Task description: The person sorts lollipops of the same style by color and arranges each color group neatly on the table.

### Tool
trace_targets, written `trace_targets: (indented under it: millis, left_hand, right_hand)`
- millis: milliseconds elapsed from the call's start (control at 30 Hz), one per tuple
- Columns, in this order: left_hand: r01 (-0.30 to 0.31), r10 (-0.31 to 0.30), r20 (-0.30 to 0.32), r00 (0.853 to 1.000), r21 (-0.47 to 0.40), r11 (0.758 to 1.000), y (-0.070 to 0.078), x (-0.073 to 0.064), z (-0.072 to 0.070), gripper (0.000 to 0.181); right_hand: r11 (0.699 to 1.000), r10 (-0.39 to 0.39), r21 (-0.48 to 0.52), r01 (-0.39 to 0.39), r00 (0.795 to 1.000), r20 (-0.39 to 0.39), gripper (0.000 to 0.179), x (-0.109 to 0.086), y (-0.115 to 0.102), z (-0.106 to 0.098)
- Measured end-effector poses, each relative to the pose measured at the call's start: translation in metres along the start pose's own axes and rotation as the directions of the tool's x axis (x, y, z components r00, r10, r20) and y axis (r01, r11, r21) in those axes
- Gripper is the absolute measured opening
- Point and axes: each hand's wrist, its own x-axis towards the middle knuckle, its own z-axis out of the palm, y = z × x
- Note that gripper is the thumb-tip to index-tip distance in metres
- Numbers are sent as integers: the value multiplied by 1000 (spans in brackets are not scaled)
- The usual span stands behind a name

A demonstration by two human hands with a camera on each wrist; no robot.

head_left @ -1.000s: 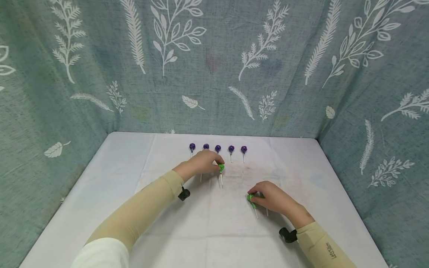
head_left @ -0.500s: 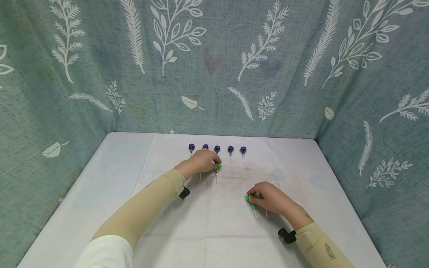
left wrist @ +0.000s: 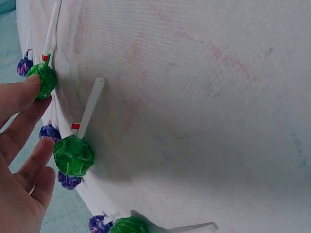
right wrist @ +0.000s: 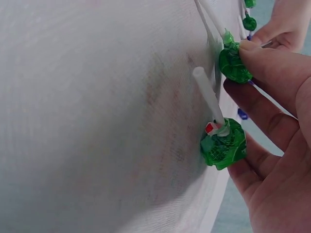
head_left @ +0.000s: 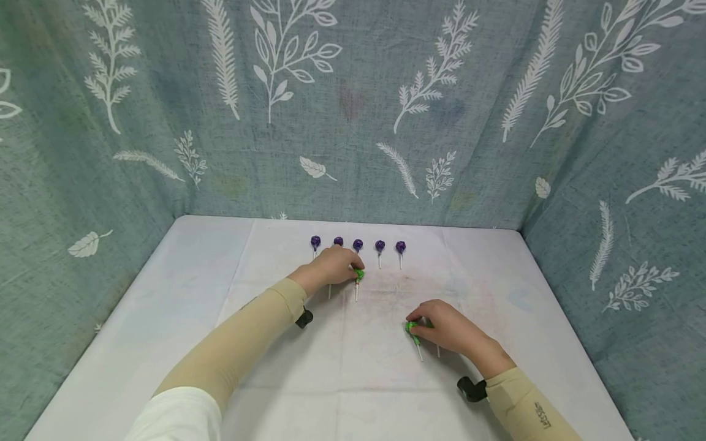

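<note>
In the head view my left hand point(head_left: 333, 264) reaches to the back row and pinches a green-wrapped lollipop point(head_left: 359, 275) by its candy head, between thumb and index finger. Its white stick points toward me. The left wrist view shows a second green lollipop point(left wrist: 74, 155) close to the other fingertips and a third green lollipop point(left wrist: 129, 225) at the bottom edge. My right hand point(head_left: 445, 324), nearer to me, pinches another green lollipop point(right wrist: 235, 63) between thumb and index finger. Beside its lower fingers is one more green lollipop point(right wrist: 224, 145), mostly hidden in the head view.
Several purple-wrapped lollipops point(head_left: 380, 245) lie in a row along the back of the white-covered table point(head_left: 309, 380), sticks toward me. My left hand partly covers some of them. Behind and at both sides hangs a grey-green leaf-patterned curtain point(head_left: 353, 184).
Early on, my left hand shifted slightly left with its green lollipop, whose stick swung a little left too. Since then it has stayed put. The right hand keeps its place.
</note>
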Motion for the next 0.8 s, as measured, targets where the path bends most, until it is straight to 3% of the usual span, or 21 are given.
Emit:
trace_targets:
  millis: [433, 800]
  left_hand:
    - [17, -16, 6, 1000, -14, 1000, -3, -1, 0, 25]
    - [14, -14, 4, 1000, -8, 1000, -6, 0, 5, 25]
  right_hand:
    - [997, -25, -74, 25, 1000, -2, 26, 13, -13, -6]
    - [999, 11, -52, -13, 999, -30, 26, 37, -20, -16]
